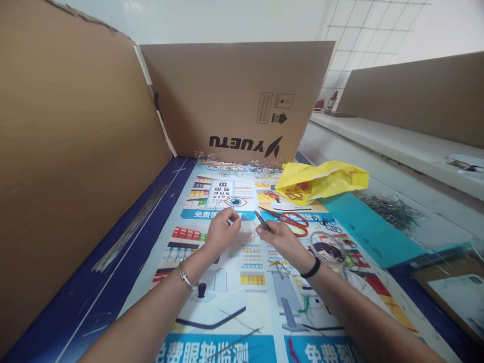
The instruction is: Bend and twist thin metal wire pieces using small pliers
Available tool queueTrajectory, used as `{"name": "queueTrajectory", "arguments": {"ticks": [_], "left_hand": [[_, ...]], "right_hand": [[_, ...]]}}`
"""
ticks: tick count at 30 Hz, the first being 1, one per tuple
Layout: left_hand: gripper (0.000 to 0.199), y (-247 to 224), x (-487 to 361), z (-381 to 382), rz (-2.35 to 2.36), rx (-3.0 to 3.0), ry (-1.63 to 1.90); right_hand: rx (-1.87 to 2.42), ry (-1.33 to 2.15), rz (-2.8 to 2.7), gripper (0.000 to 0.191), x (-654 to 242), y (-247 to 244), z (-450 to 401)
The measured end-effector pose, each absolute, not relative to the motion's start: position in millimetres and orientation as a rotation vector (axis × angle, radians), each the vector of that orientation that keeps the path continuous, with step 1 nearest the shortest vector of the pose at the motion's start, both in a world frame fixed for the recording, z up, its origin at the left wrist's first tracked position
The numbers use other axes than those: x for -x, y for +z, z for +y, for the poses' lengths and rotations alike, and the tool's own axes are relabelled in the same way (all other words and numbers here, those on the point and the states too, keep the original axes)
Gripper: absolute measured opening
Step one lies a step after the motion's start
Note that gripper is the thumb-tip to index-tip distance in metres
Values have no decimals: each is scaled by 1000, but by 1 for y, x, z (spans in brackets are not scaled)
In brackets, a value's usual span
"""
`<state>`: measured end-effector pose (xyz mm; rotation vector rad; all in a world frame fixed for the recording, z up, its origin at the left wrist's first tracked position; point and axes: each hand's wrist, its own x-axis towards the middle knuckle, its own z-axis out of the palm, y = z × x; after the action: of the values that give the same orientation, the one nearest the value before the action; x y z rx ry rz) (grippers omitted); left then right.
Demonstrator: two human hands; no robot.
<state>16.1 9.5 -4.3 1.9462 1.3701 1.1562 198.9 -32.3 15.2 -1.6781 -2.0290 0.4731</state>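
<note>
My left hand [224,231] is closed in a pinch near the middle, on a thin wire [247,218] that curves toward the other hand. Facing it, my right hand [282,239] is wrapped round a dark, slim tool, likely pliers [262,222], whose tip points up and left. Just beyond the right hand lie scissors [297,222] with orange handles. A coil of clear wire [327,248] rests right of that hand, beside small black rings [330,225].
A yellow bag [333,180] lies behind the scissors. Cardboard panels [227,91] stand at the back and left. Straight wires [128,232] lie at left, a wire pile [389,212] at right on a teal sheet [370,232]. Loose wire bits [280,267] lie on the printed sheet.
</note>
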Motion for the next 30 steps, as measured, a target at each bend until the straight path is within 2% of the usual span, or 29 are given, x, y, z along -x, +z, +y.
{"name": "queueTrajectory", "arguments": {"ticks": [4,7,10,12,14,18,20,30], "left_hand": [[9,-3,-18,7,1404,-1957,1157],[10,-2,-17,7,1422,-1984,1164],[9,-1,-16,7,1459,-2016,1172],[11,-2,-15,8,1488,-2017,1184],[11,-2,-15,8,1508,-2009,1201],[11,-3,-18,7,1530,-2014,1231],[12,-3,-20,5,1547,-2021,1219],[15,-5,-23,-1,1399,-2039,1143]], "right_hand": [[1915,79,-2211,22,-201,27,-37],[1878,-265,-2381,17,-204,33,-40],[1839,-339,-2457,17,-208,31,-39],[1943,-270,-2379,17,-210,28,-36],[2010,-53,-2215,20,-211,25,-32],[1626,570,-1853,33,-208,16,-26],[1477,722,-1734,37,-204,10,-26],[1512,666,-1534,26,-196,-13,-23]]}}
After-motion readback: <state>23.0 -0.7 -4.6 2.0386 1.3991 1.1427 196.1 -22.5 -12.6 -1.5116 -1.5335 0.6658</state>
